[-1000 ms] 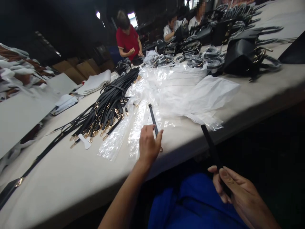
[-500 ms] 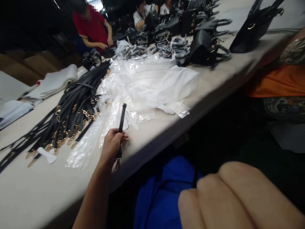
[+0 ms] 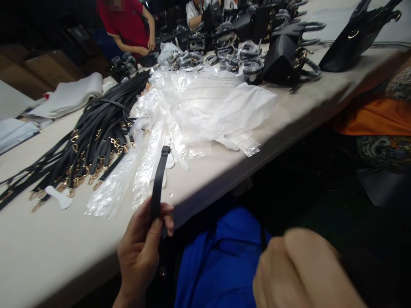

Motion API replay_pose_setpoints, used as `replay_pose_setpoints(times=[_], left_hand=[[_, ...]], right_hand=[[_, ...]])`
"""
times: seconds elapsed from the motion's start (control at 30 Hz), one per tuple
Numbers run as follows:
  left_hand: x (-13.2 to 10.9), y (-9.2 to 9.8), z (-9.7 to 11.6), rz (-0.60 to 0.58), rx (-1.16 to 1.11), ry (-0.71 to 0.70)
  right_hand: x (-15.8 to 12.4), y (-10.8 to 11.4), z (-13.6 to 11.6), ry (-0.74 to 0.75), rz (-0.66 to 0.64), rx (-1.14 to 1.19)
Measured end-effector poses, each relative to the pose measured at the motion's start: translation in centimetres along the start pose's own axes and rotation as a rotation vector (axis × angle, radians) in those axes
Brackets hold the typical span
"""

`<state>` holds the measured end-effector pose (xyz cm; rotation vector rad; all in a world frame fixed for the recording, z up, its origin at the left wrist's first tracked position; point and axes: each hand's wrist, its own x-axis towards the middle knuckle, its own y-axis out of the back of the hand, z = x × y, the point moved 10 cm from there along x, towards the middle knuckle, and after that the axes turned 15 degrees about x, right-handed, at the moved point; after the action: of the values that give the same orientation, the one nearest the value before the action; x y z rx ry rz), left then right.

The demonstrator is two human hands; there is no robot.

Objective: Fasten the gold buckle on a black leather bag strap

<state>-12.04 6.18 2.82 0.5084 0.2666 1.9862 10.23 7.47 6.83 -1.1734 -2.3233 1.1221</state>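
Note:
My left hand [image 3: 139, 248] is closed around a black leather strap [image 3: 157, 182], pinching it between thumb and fingers at the table's near edge; the strap stands up from the hand over the clear plastic sleeves [image 3: 144, 171]. My right hand [image 3: 302, 269] is very close to the camera at the lower right, blurred, fingers curled together; what it holds is hidden. A blue garment [image 3: 221, 261] covers my lap between the hands.
A pile of black straps with gold clasps [image 3: 93, 145] lies left on the table [image 3: 64, 248]. Clear and white plastic bags [image 3: 218, 111] fill the middle. Black handbags [image 3: 285, 60] and coiled straps stand behind. A person in red [image 3: 128, 25] works at the far end; someone in orange [image 3: 375, 115] sits right.
My left hand has pulled the strap off the table toward me and lifted it upright. My right hand stays close to the camera, shifted slightly lower.

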Motion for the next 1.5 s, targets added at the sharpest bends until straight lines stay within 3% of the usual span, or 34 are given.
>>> replay_pose_setpoints(times=[0.1, 0.2, 0.3, 0.4, 0.5, 0.57, 0.67, 0.83, 0.93, 1.03, 1.17, 1.33, 1.4, 1.5], left_hand=[[-2.5, -1.1, 1.7, -0.089, 0.028, -0.17], [-5.1, -2.6, 2.1, -0.194, 0.136, -0.296], [-7.2, -3.9, 0.9, -0.286, 0.238, -0.338], [-9.0, -4.9, -0.3, -0.418, 0.307, -0.422], [-10.1, -5.4, -2.4, -0.518, 0.373, -0.409], [-10.7, -5.7, -3.5, -0.556, 0.414, -0.396], [-11.1, -6.1, -4.1, -0.558, 0.479, -0.413], [-11.0, -5.8, -4.2, -0.49, 0.489, -0.393], [-10.9, -5.3, -3.9, -0.453, 0.445, -0.399], [-11.2, -5.5, -4.0, -0.477, 0.423, -0.41], [-11.8, -6.0, -4.3, -0.542, 0.417, -0.441], [-11.3, -7.3, -4.6, -0.623, 0.338, -0.322], [-10.7, -8.6, -4.7, -0.65, 0.301, -0.22], [-9.3, -10.1, -5.1, -0.589, 0.182, -0.004]], right_hand=[[2.2, 3.6, 2.8, 0.015, 0.156, 0.304], [5.0, 7.0, 5.7, 0.003, 0.238, 0.412], [6.2, 8.0, 6.2, -0.038, 0.14, 0.461], [5.6, 8.4, 4.8, 0.0, 0.09, 0.432], [4.8, 9.1, 3.9, 0.061, 0.112, 0.263], [4.6, 9.3, 4.9, 0.032, 0.129, 0.135], [4.4, 11.0, 7.2, 0.002, 0.247, 0.027], [2.5, 16.8, 8.8, 0.114, 0.54, -0.137], [1.2, 19.1, 9.9, 0.008, 0.589, -0.158], [1.3, 18.1, 11.0, -0.139, 0.423, 0.015], [2.3, 15.7, 10.1, -0.135, 0.25, 0.181], [3.4, 15.0, 9.6, -0.018, 0.315, 0.071], [3.6, 14.4, 10.3, 0.008, 0.364, -0.001], [3.6, 12.8, 12.3, -0.045, 0.37, -0.026]])
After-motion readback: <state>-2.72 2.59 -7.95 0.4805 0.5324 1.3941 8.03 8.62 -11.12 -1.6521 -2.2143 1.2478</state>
